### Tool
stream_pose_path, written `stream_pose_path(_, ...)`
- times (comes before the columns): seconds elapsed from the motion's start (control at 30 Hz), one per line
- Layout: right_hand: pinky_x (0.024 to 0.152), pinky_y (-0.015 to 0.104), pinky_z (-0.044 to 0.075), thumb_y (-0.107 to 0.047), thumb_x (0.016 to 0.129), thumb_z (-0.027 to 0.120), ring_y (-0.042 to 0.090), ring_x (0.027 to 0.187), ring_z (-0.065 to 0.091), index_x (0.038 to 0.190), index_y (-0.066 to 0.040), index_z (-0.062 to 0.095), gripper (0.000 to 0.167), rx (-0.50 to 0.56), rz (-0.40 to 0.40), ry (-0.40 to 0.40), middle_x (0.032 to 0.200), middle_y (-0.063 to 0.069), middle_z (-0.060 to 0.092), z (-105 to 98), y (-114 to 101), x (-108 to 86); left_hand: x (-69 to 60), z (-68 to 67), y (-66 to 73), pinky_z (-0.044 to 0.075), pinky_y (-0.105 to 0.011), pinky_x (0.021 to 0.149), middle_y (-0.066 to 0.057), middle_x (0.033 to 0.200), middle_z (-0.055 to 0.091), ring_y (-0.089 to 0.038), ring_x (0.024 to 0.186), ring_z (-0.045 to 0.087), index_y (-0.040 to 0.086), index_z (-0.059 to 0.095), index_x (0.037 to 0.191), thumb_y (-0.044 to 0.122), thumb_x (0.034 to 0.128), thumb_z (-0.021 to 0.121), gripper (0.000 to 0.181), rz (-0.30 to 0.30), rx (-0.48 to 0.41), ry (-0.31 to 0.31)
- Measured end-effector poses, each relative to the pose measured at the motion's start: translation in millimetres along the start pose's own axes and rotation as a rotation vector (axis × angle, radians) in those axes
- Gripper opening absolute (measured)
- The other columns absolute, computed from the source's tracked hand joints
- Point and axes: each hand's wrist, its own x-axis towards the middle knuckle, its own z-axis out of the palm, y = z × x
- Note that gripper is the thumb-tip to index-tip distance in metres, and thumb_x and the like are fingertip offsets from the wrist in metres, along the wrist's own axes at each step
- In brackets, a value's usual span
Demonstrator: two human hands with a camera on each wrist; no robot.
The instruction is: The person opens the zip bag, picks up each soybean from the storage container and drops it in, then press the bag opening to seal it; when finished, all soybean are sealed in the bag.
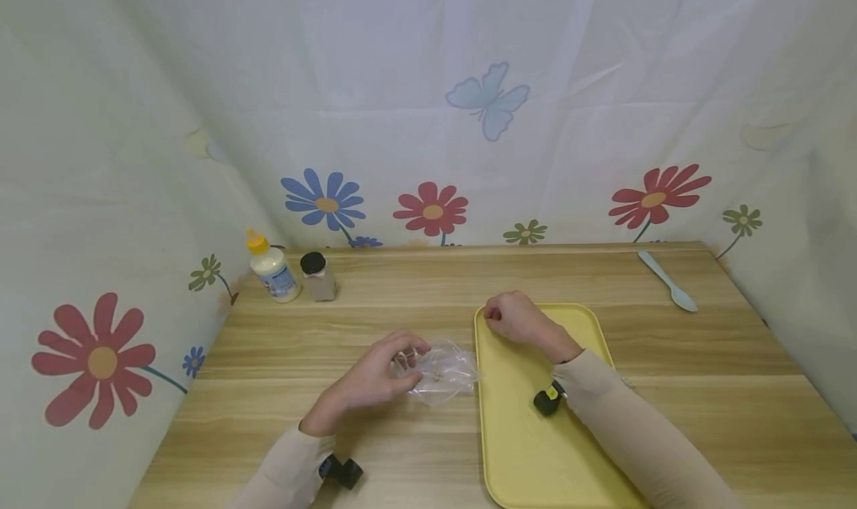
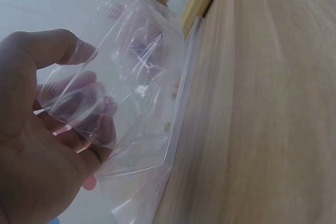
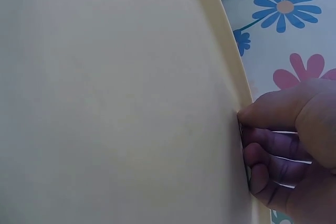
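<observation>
A clear plastic bag (image 1: 445, 375) lies on the table with a few small pale bits (image 2: 167, 126) inside. My left hand (image 1: 384, 371) holds its left end, the thumb and curled fingers about the film, as the left wrist view shows. The right hand (image 1: 522, 319) bends over the far left corner of a yellow tray (image 1: 522, 449). In the right wrist view, its thumb and curled fingertips meet the tray beside the rim. Whether anything small is between those fingertips is too hard to see.
A squeeze bottle with a yellow cap (image 1: 276, 271) and a black-lidded jar (image 1: 318, 277) stand at the back left. At the back right lies a pale blue spoon (image 1: 668, 281). Behind the table (image 1: 402, 293) hangs a flowered curtain (image 1: 375, 85).
</observation>
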Motion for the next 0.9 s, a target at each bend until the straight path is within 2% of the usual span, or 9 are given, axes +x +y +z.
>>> stream_pose_path(0.5,0.065,0.026,0.051,-0.010,0.085,0.066,0.008,0.068,0.059,0.087,-0.009,0.073,0.007,-0.003,-0.012,0.003,0.077,-0.001,0.069,-5,-1,-2.1,-0.2,-0.2,1.3,0.053,-0.034,0.082,-0.001,0.108,0.062,-0.019,0.092,0.059,0.009,0.061,0.119,0.010,0.0829,0.072,0.038,0.023,0.000,0.007)
stream_pose_path(0.73,0.067,0.028,0.052,-0.011,0.085,0.067,0.010,0.071,0.060,0.088,-0.009,0.073,0.007,-0.002,-0.002,0.031,0.078,-0.001,0.069,-9,-6,-5.4,0.1,-0.3,0.6,0.053,-0.034,0.083,-0.001,0.109,0.062,-0.018,0.093,0.059,0.010,0.062,0.119,0.012,0.0827,0.072,0.038,-0.002,0.001,0.003)
stream_pose_path(0.9,0.068,0.029,0.052,-0.011,0.085,0.067,0.010,0.071,0.060,0.088,-0.010,0.073,0.007,0.002,-0.009,0.051,0.078,-0.001,0.069,-11,-9,-5.9,-0.2,0.3,-0.2,0.053,-0.035,0.082,-0.002,0.109,0.062,-0.018,0.091,0.059,0.009,0.062,0.119,0.011,0.0826,0.072,0.038,0.023,0.005,0.012)
